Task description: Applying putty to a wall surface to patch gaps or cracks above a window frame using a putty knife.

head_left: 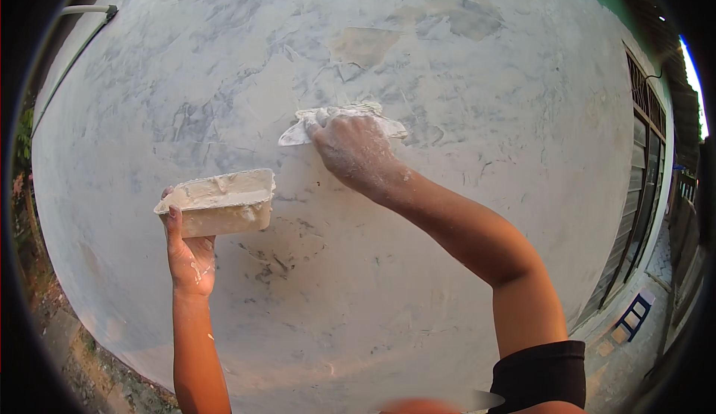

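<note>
My left hand [190,257] grips a rectangular cream plastic tub [224,220] from beneath, thumb up its near side; white paste coats its inside and rim. To the upper right of it, my right hand [350,145] is closed on a wide scraper [384,127] smeared thick with white paste, its blade lying at the surface of the grey-white wall [485,153]. Paste dust covers my knuckles and wrist. The wall shows patchy coats, with darker marks and a few beige patches.
A barred, louvred window [640,175] is at the right, above a narrow paved side with a small dark-blue frame [635,313], possibly a ladder or stool. A pipe [86,9] with a cable runs at the upper left. Rough ground and plants [71,339] show at the lower left.
</note>
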A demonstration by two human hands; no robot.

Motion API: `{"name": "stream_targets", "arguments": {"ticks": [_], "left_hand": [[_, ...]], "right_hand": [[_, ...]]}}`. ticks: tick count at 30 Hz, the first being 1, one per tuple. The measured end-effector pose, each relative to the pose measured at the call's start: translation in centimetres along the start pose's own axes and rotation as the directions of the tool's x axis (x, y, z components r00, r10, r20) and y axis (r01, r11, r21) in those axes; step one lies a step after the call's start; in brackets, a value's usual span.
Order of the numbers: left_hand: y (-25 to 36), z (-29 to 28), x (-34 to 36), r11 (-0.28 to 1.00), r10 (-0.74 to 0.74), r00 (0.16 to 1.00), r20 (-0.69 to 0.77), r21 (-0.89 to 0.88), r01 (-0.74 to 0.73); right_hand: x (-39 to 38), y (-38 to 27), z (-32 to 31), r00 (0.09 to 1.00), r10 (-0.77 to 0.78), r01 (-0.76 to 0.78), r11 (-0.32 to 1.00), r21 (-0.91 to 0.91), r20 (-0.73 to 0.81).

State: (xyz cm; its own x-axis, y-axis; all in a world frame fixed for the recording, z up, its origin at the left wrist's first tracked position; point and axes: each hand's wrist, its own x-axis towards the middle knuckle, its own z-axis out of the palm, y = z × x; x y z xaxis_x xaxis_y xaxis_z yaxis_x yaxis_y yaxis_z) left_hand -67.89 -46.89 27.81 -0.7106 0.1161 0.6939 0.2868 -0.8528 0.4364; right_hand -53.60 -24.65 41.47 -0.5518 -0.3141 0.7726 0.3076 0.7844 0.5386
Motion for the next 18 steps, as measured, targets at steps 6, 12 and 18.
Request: {"name": "stream_targets", "arguments": {"ticks": [6,12,18], "left_hand": [[2.1,-2.6,0.5,0.999,-0.015,0.999,0.048,0.033,0.013],[1.3,-5.0,0.9,0.995,-0.087,0.993,0.076,-0.031,0.09],[-0.2,-7.1,1.5,0.975,-0.171,0.979,0.107,-0.126,0.184]], "right_hand": [[7.8,9.2,-6.0,0.843,0.271,-0.359,0.926,-0.112,-0.464],[8.2,3.2,-1.0,0.893,0.218,-0.297,0.943,-0.152,-0.393],[1.1,-4.9,0.0,0.999,0.052,-0.052,0.998,-0.022,-0.012]]}}
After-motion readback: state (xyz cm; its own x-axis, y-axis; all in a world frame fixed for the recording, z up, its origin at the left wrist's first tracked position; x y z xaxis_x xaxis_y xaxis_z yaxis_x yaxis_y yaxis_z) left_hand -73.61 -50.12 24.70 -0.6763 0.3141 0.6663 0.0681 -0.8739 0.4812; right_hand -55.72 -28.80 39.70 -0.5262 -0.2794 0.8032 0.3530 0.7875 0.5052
